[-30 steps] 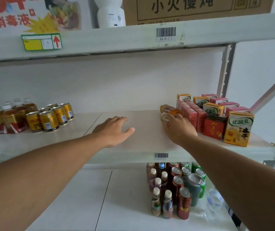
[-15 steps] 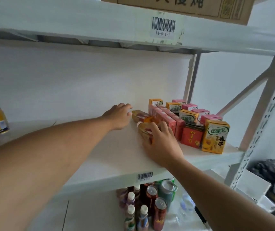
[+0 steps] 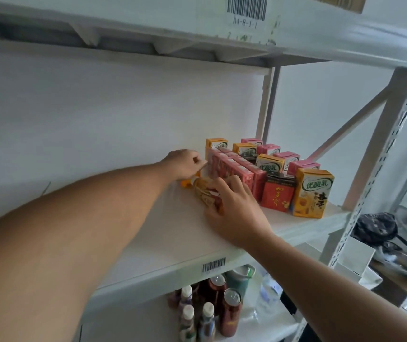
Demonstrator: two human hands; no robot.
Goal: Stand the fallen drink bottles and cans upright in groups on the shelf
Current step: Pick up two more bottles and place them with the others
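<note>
Head view, from close by: on the lower shelf [image 3: 259, 324] a cluster of upright bottles and cans [image 3: 212, 309] stands beneath the white shelf [image 3: 172, 245] where both arms reach. Its front edge carries a barcode label [image 3: 213, 264].

Farther in, the right hand [image 3: 237, 213] lies over a fallen bottle [image 3: 204, 193] with an orange-and-red label; the fingers curl across its body and the thumb sits at its near side, so it has hold of the bottle, which lies on its side just beside the red cartons.

Beyond that, the left hand [image 3: 185, 164] reaches deeper with its fingers bent, touching the end of the row of red cartons [image 3: 237, 172]. A bit of orange [image 3: 186, 183] shows under it on the shelf; I cannot tell whether the fingers hold that or anything else.

To the right stand a red box with gold characters [image 3: 277, 193] and a yellow carton [image 3: 312, 192] at the front, with more yellow and pink cartons [image 3: 271, 154] lined up behind them toward the wall. Overhead, the upper shelf [image 3: 197, 28] bears another barcode sticker [image 3: 246, 7].
</note>
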